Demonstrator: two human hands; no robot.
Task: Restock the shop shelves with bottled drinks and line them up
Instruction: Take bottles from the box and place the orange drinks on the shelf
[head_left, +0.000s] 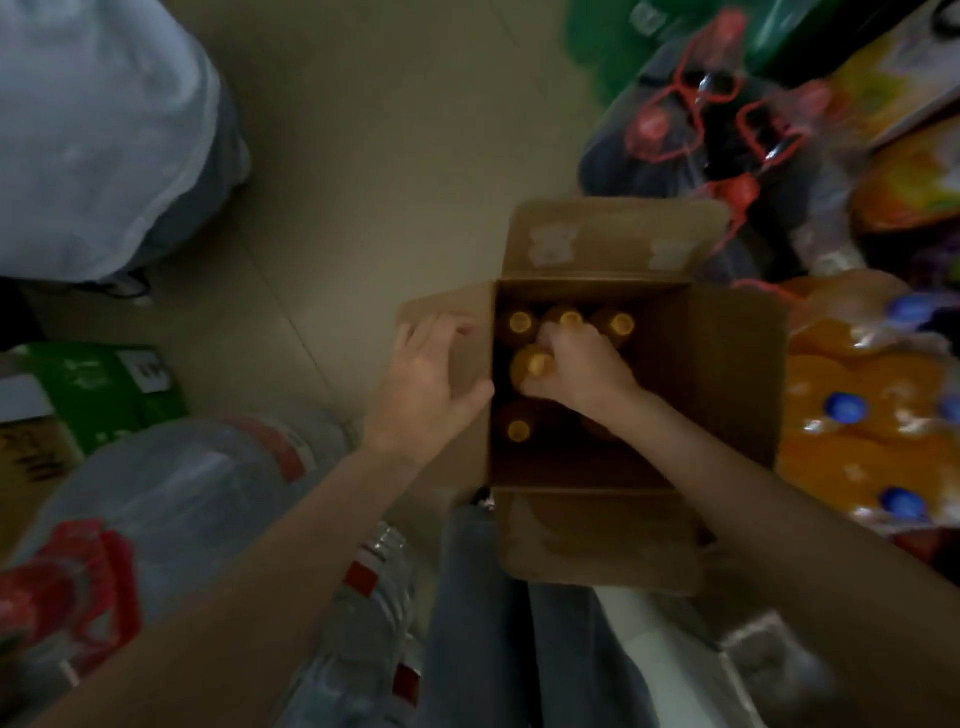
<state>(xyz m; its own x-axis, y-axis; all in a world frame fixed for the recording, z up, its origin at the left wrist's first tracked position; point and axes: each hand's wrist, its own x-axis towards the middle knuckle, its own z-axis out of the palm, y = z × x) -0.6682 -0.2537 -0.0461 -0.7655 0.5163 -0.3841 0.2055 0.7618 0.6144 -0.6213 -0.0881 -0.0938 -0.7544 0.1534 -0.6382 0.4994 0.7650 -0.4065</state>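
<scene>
With the right hand (576, 371) curled round a yellow-capped bottle (530, 364) and the left hand (426, 374) spread flat on the carton's (727, 364) nine-o'clock flap, a hasty pull could topple neighbouring bottles.

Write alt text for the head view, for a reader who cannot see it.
Seen from above, a person's right hand grips a yellow-capped bottle inside an open cardboard box on the floor, while the left hand rests on the box's left flap. Other capped bottles stand in the box; shrink-wrapped drink packs surround it.
</scene>
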